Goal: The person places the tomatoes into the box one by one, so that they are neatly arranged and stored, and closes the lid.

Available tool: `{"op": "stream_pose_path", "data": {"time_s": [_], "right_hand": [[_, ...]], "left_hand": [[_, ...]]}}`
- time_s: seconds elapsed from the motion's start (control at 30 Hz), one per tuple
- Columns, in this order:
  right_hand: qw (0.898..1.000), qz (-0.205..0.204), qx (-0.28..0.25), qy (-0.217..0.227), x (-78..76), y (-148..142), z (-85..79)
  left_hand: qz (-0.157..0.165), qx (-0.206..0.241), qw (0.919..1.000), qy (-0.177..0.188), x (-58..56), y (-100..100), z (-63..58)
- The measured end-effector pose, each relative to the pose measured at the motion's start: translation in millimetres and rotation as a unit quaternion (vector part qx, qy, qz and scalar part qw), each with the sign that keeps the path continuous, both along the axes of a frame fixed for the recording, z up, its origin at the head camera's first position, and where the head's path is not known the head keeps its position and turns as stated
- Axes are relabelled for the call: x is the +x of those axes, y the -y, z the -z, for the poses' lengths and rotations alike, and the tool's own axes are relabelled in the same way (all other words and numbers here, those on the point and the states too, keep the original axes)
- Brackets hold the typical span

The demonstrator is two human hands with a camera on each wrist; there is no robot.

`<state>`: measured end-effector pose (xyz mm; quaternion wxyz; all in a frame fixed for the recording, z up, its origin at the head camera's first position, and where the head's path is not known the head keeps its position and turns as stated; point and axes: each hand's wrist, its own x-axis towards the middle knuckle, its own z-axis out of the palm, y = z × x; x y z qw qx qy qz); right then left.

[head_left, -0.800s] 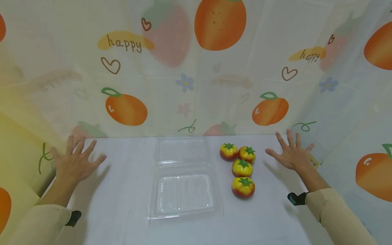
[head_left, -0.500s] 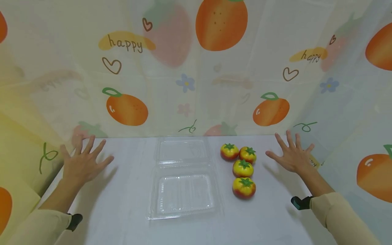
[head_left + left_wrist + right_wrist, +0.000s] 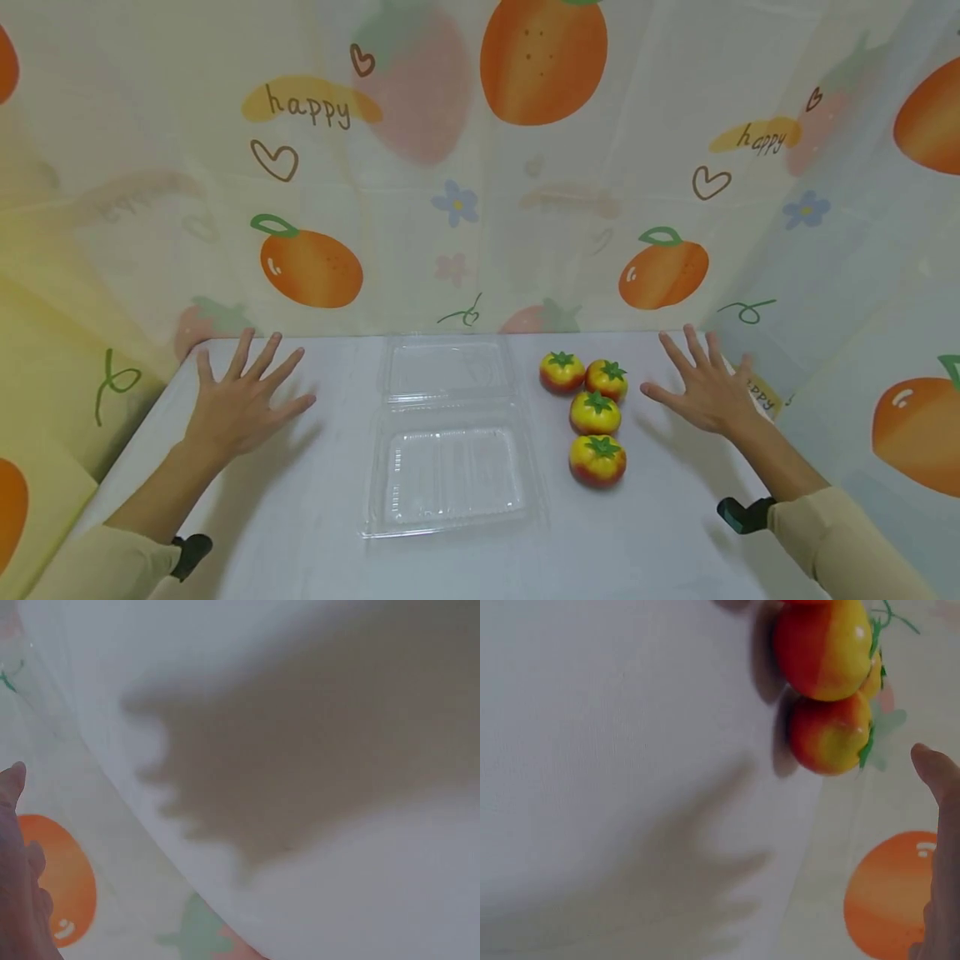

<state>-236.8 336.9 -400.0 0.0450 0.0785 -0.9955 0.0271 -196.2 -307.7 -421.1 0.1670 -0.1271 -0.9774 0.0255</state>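
Left hand (image 3: 236, 414) and right hand (image 3: 711, 396) were spread, gripping nothing; fruits (image 3: 594, 413) sat beside the box (image 3: 453, 475), likely for easy reach.

The left sleeve (image 3: 108, 562) and right sleeve (image 3: 843, 537) are plain pale beige cloth, loosely creased, ending on the forearms. A small black block (image 3: 192, 557) juts from the left one's edge; its right-hand twin (image 3: 745, 515) shows a dark greenish face.

Head view: diffuse light is falling, yellowing at the left curtain (image 3: 45, 342); clear container (image 3: 453, 475) is glinting. Left hand (image 3: 236, 412) and right hand (image 3: 708, 396) are casting soft-edged shadows; wrist views are running dimmer.
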Motion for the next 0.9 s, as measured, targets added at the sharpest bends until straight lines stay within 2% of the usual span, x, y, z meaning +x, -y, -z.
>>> {"op": "stream_pose_path", "data": {"time_s": [0.17,0.27,0.43,0.57,0.73,0.9], "right_hand": [[0.996,-0.015,-0.08,0.048,9.2,5.4,-4.1],[0.986,-0.021,-0.144,0.087,15.4,7.7,-6.4],[0.966,-0.035,-0.221,0.132,24.6,7.8,-7.1],[0.954,-0.058,-0.253,0.149,31.2,9.0,-5.9],[0.945,-0.079,-0.269,0.17,38.6,13.8,-4.0],[0.926,-0.12,-0.299,0.196,41.0,15.2,-0.7]], "left_hand": [[0.03,0.002,0.9995,0.003,3.1,-15.7,-1.4],[0.056,0.004,0.9984,0.003,5.4,-24.5,-1.7],[0.089,0.007,0.9959,0.016,9.7,-35.3,-2.2],[0.103,0.014,0.9936,0.044,12.4,-41.8,-4.1],[0.117,0.022,0.9899,0.078,15.4,-48.5,-7.3],[0.132,0.025,0.9863,0.096,17.8,-54.5,-10.1]]}}
